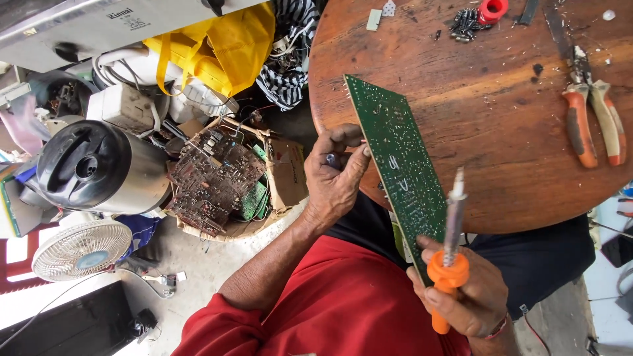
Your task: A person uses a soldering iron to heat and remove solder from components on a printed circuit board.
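A torn brown cardboard box (283, 175) sits open on the floor.

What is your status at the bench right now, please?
Left hand grips circuit board edge. Right hand holds soldering iron and board's lower end. Pliers on table, apart.

Cluttered repair workshop: scrap circuit boards (214, 181), pliers (593, 122), screws (467, 24), dismantled appliances.

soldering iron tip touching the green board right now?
No. The soldering iron in the right hand points up beside the green circuit board, its tip clear of it.
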